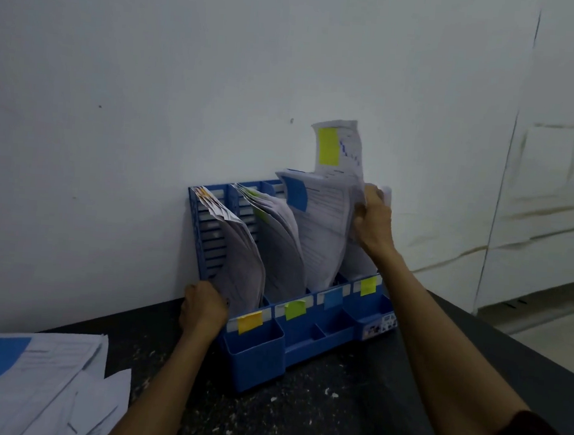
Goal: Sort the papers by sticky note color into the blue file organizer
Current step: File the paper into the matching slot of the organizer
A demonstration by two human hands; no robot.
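The blue file organizer (307,335) stands against the wall, with orange, green, blue and yellow sticky labels on its four slots. Every slot holds papers. My right hand (374,220) grips the edge of a paper with a yellow sticky note (329,147) that sticks up out of the rightmost, yellow-labelled slot. A paper with a blue note (298,192) leans in the slot beside it. My left hand (203,308) grips the organizer's lower left side. A loose pile of papers (32,382) with a blue note on top lies at the lower left.
The organizer sits on a dark speckled counter (297,417) against a white wall (151,86). The counter's right edge drops off toward a pale floor at the far right.
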